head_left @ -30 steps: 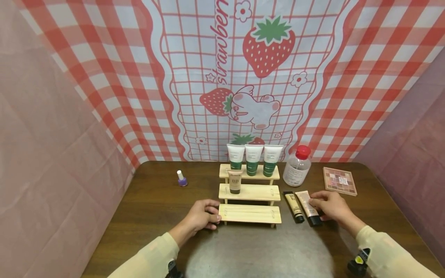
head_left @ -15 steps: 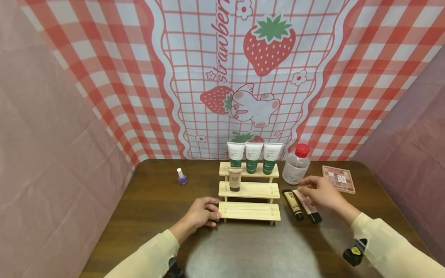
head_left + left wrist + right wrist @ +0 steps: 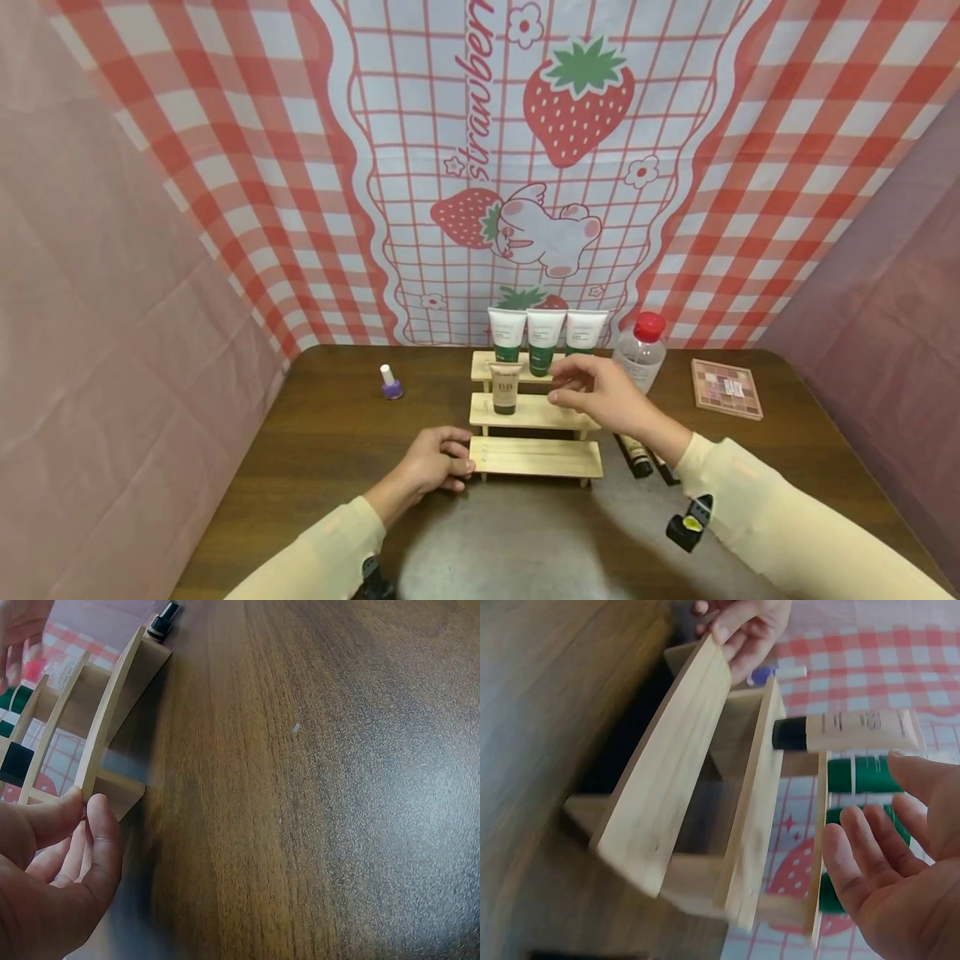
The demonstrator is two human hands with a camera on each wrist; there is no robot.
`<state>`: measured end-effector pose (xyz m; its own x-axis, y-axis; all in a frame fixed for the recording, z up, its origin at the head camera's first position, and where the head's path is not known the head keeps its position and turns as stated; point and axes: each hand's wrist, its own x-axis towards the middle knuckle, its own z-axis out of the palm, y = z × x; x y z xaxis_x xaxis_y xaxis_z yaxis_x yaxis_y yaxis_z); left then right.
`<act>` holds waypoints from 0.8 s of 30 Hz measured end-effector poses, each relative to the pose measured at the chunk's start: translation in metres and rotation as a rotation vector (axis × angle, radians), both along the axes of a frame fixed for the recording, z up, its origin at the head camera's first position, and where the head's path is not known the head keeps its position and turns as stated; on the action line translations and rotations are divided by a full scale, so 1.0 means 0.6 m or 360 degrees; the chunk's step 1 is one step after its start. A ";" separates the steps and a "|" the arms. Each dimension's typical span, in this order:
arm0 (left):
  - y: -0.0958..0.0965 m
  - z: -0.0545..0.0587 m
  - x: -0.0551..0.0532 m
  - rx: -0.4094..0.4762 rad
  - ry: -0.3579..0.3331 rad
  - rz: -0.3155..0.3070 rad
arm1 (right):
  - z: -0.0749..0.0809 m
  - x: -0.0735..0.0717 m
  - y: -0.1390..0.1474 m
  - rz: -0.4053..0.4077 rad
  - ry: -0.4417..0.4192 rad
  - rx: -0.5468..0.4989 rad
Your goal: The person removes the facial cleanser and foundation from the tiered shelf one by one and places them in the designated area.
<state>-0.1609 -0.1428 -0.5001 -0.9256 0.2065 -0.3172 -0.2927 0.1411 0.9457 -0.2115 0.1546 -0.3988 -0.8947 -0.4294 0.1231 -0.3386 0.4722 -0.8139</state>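
Observation:
A three-tier wooden display stand [image 3: 536, 458] stands on the table. My left hand [image 3: 438, 460] pinches the left end of its lowest step between thumb and fingers, plain in the left wrist view [image 3: 67, 855]. My right hand [image 3: 603, 396] is over the right part of the middle step, its fingers loosely bent and holding nothing. Left of its fingertips a beige BB cream tube [image 3: 506, 388] stands on its dark cap on the middle step. Several white-and-green tubes [image 3: 546, 340] stand along the top step; the right hand partly covers the rightmost one.
A clear bottle with a red cap [image 3: 649, 327] is behind the right hand. Two cosmetic tubes [image 3: 640, 463] lie partly hidden under the right forearm. An eyeshadow palette [image 3: 726, 389] lies at the right, and purple nail polish [image 3: 391, 385] stands at the left. A patterned cloth hangs behind.
My right hand has left the pink tube lying on the right and moved left, with nothing in it, to the middle step. My left hand keeps its place at the stand.

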 end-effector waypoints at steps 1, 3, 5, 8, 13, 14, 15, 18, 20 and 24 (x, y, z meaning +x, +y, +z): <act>0.000 -0.001 0.000 0.0000 0.0000 -0.0001 | 0.001 -0.001 -0.009 0.0008 0.0000 -0.0009; 0.000 -0.002 -0.001 -0.0001 0.0000 -0.0003 | 0.002 -0.003 -0.024 0.0005 -0.0006 -0.0025; -0.001 -0.003 -0.002 -0.0004 -0.0002 -0.0004 | 0.000 -0.006 -0.036 0.0002 -0.0015 -0.0046; -0.001 -0.001 -0.001 -0.0009 -0.0005 -0.0004 | -0.003 -0.008 -0.049 0.0013 -0.0043 -0.0098; -0.001 0.000 0.000 -0.0012 -0.0010 -0.0003 | -0.010 -0.008 -0.063 0.0021 -0.0070 -0.0156; -0.001 0.000 0.000 -0.0013 -0.0010 -0.0002 | -0.011 -0.008 -0.065 0.0020 -0.0070 -0.0159; -0.001 0.000 0.000 -0.0013 -0.0012 -0.0002 | -0.012 -0.008 -0.067 0.0016 -0.0070 -0.0159; -0.002 0.000 -0.001 -0.0011 -0.0016 -0.0006 | -0.014 -0.008 -0.074 0.0010 -0.0071 -0.0164; -0.002 0.000 -0.002 -0.0008 -0.0021 -0.0006 | -0.015 -0.008 -0.078 0.0000 -0.0067 -0.0159; -0.003 -0.001 -0.003 -0.0004 -0.0031 -0.0010 | -0.018 -0.008 -0.080 -0.0022 -0.0064 -0.0152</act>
<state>-0.1630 -0.1443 -0.5008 -0.9179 0.2116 -0.3357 -0.3101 0.1452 0.9395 -0.2164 0.1064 -0.4096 -0.9054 -0.4052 0.1270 -0.2990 0.3960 -0.8682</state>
